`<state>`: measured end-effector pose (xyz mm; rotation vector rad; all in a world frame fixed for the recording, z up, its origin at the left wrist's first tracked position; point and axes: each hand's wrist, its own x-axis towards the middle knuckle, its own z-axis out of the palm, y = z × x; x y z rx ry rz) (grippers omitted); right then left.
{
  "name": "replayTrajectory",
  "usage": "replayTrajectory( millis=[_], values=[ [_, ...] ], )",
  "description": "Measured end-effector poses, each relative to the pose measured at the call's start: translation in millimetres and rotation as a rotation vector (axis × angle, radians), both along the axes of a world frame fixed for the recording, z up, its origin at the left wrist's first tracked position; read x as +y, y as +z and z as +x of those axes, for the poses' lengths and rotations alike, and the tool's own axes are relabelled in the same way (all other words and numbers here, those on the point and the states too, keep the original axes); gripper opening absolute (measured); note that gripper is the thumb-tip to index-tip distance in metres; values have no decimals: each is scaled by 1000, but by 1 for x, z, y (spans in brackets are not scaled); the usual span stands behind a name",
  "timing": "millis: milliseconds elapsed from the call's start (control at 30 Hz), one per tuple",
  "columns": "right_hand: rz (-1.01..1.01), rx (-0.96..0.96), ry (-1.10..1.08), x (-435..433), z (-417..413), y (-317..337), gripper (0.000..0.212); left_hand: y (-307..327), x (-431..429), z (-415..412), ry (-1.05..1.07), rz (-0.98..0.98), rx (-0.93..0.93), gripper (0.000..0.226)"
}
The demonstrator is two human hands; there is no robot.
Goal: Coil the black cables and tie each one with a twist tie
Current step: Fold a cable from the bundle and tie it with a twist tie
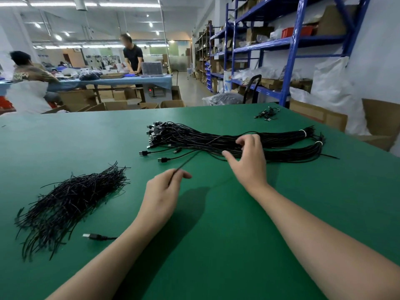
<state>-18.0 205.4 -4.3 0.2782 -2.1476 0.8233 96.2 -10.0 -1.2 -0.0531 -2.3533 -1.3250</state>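
Observation:
A long bundle of black cables (194, 137) lies across the green table (216, 224), bound with white ties at its right end and with USB plugs at its left end. My left hand (162, 193) pinches one black cable (187, 162) that runs up into the bundle. My right hand (249, 159) hovers over the bundle's middle with fingers curled, its fingertips at the strands; whether it holds one I cannot tell. A heap of black twist ties (71, 200) lies at the left. A loose USB plug (93, 236) sits by my left forearm.
A small cluster of black pieces (267, 114) lies near the table's far right edge. Cardboard boxes (320, 115) and white sacks stand beyond that edge, with blue shelving (290, 50) behind. Two people work at a far table (108, 80).

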Motion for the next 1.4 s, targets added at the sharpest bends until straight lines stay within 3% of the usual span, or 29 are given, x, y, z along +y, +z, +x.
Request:
replayTrajectory(
  millis=[100, 200, 267, 367, 467, 567, 633, 733, 833, 933, 1000, 1067, 1133, 1200, 1400],
  values=[
    [-114, -251, 175, -14, 26, 9, 24, 20, 3, 3, -53, 331, -19, 35],
    [-232, -682, 669, -43, 69, 21, 10, 44, 10, 10, -132, 465, 8, 38],
    [-308, -883, 950, -61, 101, 27, 19, 58, 19, 17, -188, 529, 22, 40],
    [-359, -954, 1067, -85, 146, 23, 23, 75, 35, 29, -266, 569, 96, 42],
    [-591, -1019, 1090, -93, 171, 25, 41, 87, 42, 38, -299, 569, 172, 37],
    [-807, -1081, 1246, -90, 184, 33, 23, 91, 39, 39, -274, 612, 203, 35],
    [-814, -1123, 1242, -86, 189, 37, 22, 91, 37, 39, -263, 605, 184, 35],
    [-682, -1157, 1135, -75, 194, 36, 28, 94, 28, 38, -262, 498, 165, 34],
    [-758, -1131, 1091, -55, 194, 40, 38, 101, 13, 39, -221, 281, 139, 26],
    [-789, -1072, 1072, -38, 194, 45, 40, 95, 1, 43, 48, 76, 135, 25],
    [-754, -1077, 1071, -32, 197, 45, 40, 84, -4, 57, 104, -180, 252, 34],
    [-707, -1113, 1090, -29, 200, 44, 40, 67, -4, 72, -54, -570, 317, 49],
    [-663, -1158, 1117, -28, 204, 43, 41, 52, -1, 81, -207, -809, 335, 46],
    [-633, -1193, 1161, -26, 207, 43, 41, 44, 2, 88, -268, -804, 322, 29],
    [-720, -1248, 1331, -19, 207, 46, 41, 12, 4, 88, -306, -600, 236, 37]
  ],
)
